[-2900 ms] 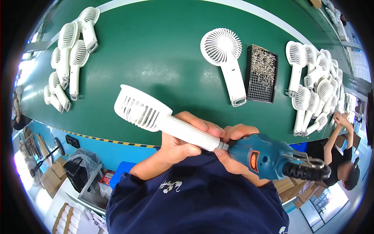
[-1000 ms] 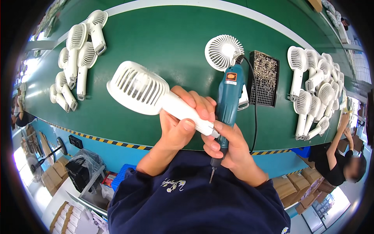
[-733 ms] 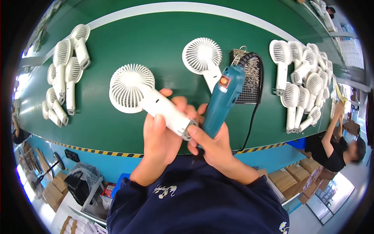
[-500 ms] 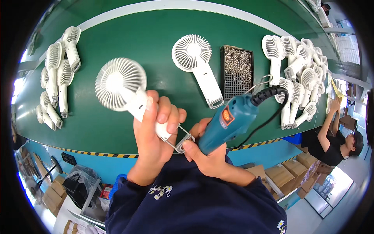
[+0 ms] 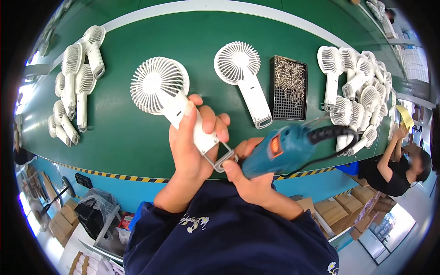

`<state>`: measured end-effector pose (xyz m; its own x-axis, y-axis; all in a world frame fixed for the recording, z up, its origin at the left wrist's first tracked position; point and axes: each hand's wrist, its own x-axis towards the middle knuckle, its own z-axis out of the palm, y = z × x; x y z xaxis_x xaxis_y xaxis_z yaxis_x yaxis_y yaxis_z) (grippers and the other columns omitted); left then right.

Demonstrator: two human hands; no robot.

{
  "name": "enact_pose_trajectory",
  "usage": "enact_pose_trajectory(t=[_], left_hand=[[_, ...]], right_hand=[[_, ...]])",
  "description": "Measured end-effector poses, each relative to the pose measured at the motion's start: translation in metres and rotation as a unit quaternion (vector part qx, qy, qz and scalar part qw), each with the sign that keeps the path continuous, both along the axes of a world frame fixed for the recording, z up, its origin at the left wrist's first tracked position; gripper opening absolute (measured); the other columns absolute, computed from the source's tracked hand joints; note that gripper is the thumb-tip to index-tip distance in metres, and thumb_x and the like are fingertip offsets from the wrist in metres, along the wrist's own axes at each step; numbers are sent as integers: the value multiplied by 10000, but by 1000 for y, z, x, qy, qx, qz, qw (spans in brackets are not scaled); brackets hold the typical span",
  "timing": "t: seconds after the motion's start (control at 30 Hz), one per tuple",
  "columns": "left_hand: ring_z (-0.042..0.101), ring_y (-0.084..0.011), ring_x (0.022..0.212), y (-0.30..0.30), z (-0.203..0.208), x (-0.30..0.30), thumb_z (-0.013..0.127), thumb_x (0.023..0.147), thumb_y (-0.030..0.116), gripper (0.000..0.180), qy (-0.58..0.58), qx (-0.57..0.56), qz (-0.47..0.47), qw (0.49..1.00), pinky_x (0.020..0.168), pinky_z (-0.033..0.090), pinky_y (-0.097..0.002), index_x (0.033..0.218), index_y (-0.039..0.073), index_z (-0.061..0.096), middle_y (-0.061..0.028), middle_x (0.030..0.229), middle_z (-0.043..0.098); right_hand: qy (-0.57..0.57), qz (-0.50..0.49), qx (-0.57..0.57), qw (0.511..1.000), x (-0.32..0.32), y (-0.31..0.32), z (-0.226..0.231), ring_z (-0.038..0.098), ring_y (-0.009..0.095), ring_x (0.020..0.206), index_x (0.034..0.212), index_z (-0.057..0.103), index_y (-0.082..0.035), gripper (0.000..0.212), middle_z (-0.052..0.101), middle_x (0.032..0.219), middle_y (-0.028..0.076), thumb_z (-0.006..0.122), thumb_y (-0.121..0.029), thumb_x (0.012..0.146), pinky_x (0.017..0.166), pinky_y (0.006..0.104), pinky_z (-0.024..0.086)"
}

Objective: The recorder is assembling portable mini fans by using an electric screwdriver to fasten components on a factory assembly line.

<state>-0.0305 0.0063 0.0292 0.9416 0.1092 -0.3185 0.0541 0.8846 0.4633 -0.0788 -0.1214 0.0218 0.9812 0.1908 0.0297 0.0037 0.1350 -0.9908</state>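
My left hand (image 5: 190, 149) is closed round the handle of a white handheld fan (image 5: 159, 85), whose caged head points up and to the left. A bent metal wire loop (image 5: 219, 161) sticks out at the handle's lower end. My right hand (image 5: 256, 185) grips a teal electric screwdriver (image 5: 280, 150), its corded end to the right. The thumb and fingertips of that hand also meet the wire loop; the driver's tip is hidden. Beyond them, a second white fan (image 5: 247, 91) lies on the green table (image 5: 197, 50).
A black tray (image 5: 288, 112) of small screws lies right of the second fan. White fans are piled at the right (image 5: 369, 98) and left (image 5: 73, 59). A black cord (image 5: 339, 133) curves off the screwdriver. At far right another person (image 5: 396, 169) handles something yellow.
The view has shifted slightly. My left hand and its fan sit a little further right, and the screwdriver has tilted to lie flatter. Both hands keep their holds.
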Motion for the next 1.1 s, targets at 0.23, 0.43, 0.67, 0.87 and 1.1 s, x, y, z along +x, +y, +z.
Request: enact_pose_trajectory(t=[0.23, 0.43, 0.67, 0.87, 1.1], left_hand=[[553, -217, 531, -14, 2, -18, 468, 978, 231, 230, 25, 66, -62, 996, 714, 473, -375, 1096, 36, 436, -66, 629, 483], [636, -257, 896, 10, -9, 4, 546, 938, 104, 120, 105, 128, -37, 986, 801, 513, -386, 1022, 31, 503, -151, 995, 624], [518, -298, 1208, -20, -14, -4, 614, 878, 11, 164, 135, 63, -96, 984, 1007, 448, -441, 1005, 14, 511, -212, 1308, 507], [555, -341, 1160, -20, -19, 3, 602, 868, -22, 115, 183, 7, -125, 975, 967, 477, -514, 923, 24, 512, -217, 1201, 574], [614, -298, 1048, -32, -20, 3, 638, 844, -26, 143, 175, 63, -144, 972, 876, 531, -488, 857, 37, 510, -181, 1086, 624]], right_hand=[[123, -66, 36, 990, -3, 9, 6, 582, 130, 868, 1189, 416, 2, 447, 580, 994, 90, 676, 9, 826, 779, 277, 488], [188, -174, -85, 963, 3, -41, 0, 558, 126, 524, 1167, 344, -23, 410, 629, 996, 196, 630, -88, 881, 465, 220, 442], [210, -233, -212, 926, 24, -40, 4, 591, 104, 548, 1027, 464, 3, 350, 644, 781, 70, 711, -158, 838, 498, 257, 468], [179, -239, -296, 907, 24, -41, -1, 669, 220, 557, 1086, 490, 38, 513, 657, 692, 132, 732, -311, 799, 554, 353, 516], [155, -252, -289, 911, 22, -43, -8, 649, 175, 531, 1056, 503, 56, 479, 648, 766, 126, 729, -282, 802, 514, 306, 497]])
